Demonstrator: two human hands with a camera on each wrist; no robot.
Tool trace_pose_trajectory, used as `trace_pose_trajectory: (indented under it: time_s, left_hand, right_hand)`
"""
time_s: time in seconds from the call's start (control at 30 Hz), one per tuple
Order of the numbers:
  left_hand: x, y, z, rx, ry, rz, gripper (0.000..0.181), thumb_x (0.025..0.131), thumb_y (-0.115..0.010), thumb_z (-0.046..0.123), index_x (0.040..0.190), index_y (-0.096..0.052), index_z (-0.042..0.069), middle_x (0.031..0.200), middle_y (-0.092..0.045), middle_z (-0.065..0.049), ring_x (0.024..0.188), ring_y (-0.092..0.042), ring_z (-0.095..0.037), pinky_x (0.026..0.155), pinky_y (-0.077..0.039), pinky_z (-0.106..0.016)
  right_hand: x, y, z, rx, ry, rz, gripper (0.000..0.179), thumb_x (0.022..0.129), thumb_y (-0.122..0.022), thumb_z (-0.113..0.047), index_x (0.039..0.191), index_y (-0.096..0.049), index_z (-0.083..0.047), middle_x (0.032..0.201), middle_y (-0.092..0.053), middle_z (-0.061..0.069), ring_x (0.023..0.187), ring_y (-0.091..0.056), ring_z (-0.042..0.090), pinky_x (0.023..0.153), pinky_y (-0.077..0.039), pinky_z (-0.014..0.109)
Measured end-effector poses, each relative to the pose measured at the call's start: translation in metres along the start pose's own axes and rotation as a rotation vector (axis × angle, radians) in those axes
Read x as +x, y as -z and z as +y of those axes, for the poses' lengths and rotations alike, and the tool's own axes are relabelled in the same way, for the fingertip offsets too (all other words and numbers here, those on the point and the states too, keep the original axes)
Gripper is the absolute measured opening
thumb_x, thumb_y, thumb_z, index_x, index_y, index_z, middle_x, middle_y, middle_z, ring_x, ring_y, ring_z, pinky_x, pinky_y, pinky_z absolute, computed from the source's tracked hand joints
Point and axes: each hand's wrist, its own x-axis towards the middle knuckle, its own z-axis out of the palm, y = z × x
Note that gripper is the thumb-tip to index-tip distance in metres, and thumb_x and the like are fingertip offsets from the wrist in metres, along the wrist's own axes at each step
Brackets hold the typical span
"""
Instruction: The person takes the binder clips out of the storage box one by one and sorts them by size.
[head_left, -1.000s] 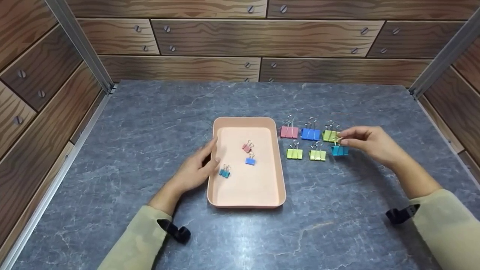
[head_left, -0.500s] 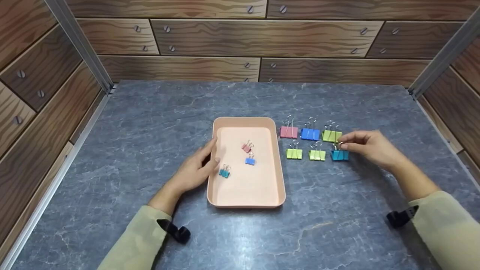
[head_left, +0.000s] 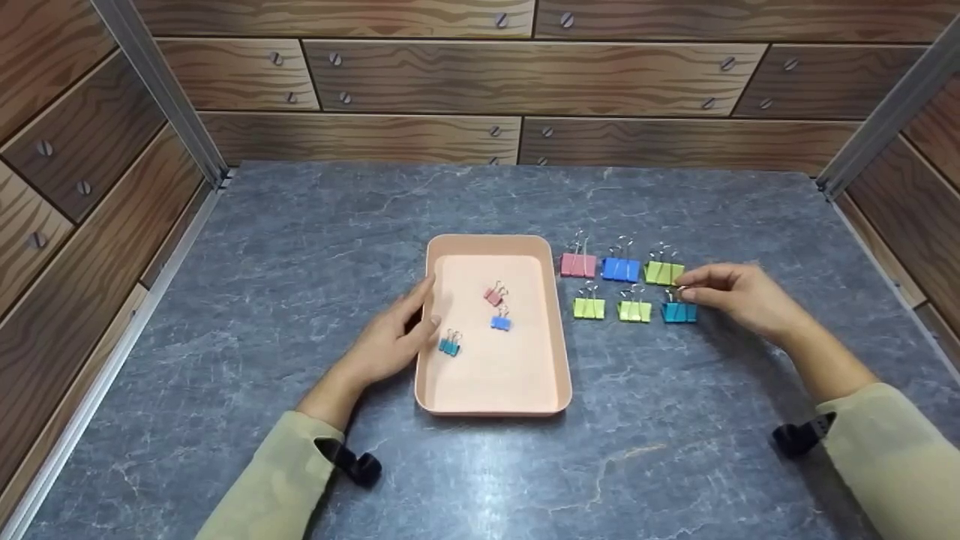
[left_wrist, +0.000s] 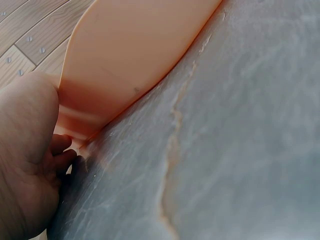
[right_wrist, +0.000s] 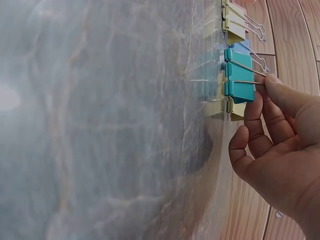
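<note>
My right hand (head_left: 739, 298) pinches the wire handles of a large teal binder clip (head_left: 679, 313) between thumb and forefinger. In the right wrist view the teal clip (right_wrist: 240, 75) stands at the table surface with its handles toward my fingers. It lines up in the front row beside two lime-green clips, one in the middle (head_left: 634, 311) and one at the left (head_left: 589, 308). My left hand (head_left: 386, 337) holds the left wall of a peach tray (head_left: 562, 360), thumb over the rim and fingers along the outside. Small pink (head_left: 493, 294), blue (head_left: 501, 322) and teal (head_left: 450, 343) binder clips lie inside.
Behind the front row stand large pink (head_left: 578, 265), blue (head_left: 621, 269) and yellow-green (head_left: 663, 273) binder clips, close right of the tray. Wood-patterned panels (head_left: 525, 75) enclose the grey marbled table (head_left: 315, 225) at the back and sides.
My right hand has lowered the teal clip slightly toward the front edge, into line with the lime-green clips. The left hand and the tray have stayed put.
</note>
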Motion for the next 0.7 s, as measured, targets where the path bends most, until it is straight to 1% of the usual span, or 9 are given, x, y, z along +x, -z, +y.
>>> trace_pose_trajectory:
  time_s: [0.13,0.23,0.4,0.57,0.7]
  left_hand:
    - [-0.0001,-0.0001,0.0004,-0.012,0.005,-0.003,0.068,0.109,-0.057,0.033,0.169,-0.03,0.018,0.169,-0.037,-0.011,0.154,-0.035,-0.033,0.125,-0.03,-0.05]
    - [0.0001,-0.0002,0.0004,-0.016,0.003,-0.003,0.068,0.109,-0.057,0.034,0.169,-0.03,0.018,0.169,-0.037,-0.01,0.154,-0.034,-0.033,0.126,-0.029,-0.051]
    - [0.0002,-0.0001,0.0001,-0.012,0.009,-0.006,0.068,0.109,-0.057,0.034,0.169,-0.03,0.018,0.17,-0.036,-0.009,0.156,-0.032,-0.034,0.127,-0.026,-0.051]
    - [0.0,-0.0001,0.0003,-0.011,0.013,-0.005,0.068,0.109,-0.057,0.034,0.169,-0.03,0.019,0.17,-0.035,-0.012,0.155,-0.032,-0.036,0.127,-0.026,-0.051]
    - [-0.0004,-0.0001,0.0,-0.013,0.013,-0.004,0.067,0.109,-0.058,0.034,0.169,-0.031,0.019,0.169,-0.036,-0.012,0.155,-0.033,-0.035,0.126,-0.027,-0.051]
  right_hand:
    - [-0.0014,-0.0009,-0.0008,0.042,0.03,-0.001,0.033,0.1,-0.077,-0.02,0.125,-0.076,0.002,0.115,-0.079,0.006,0.101,-0.065,-0.005,0.082,-0.051,0.012]
    - [-0.002,-0.0009,-0.0003,0.045,0.039,0.001,0.033,0.1,-0.077,-0.02,0.125,-0.076,0.002,0.115,-0.079,0.005,0.101,-0.065,-0.006,0.082,-0.051,0.011]
    - [-0.0017,-0.0004,0.0009,0.032,0.024,-0.002,0.034,0.101,-0.077,-0.021,0.127,-0.075,0.001,0.123,-0.076,0.012,0.103,-0.063,-0.007,0.083,-0.051,0.011]
    - [-0.001,-0.0001,0.0017,0.025,0.013,-0.007,0.034,0.102,-0.076,-0.02,0.128,-0.074,0.001,0.128,-0.073,0.02,0.103,-0.063,-0.007,0.084,-0.051,0.011]
    - [-0.0003,0.0008,0.0021,0.004,0.002,-0.011,0.036,0.102,-0.075,-0.022,0.13,-0.074,0.0,0.13,-0.072,0.021,0.104,-0.062,-0.007,0.084,-0.049,0.01]
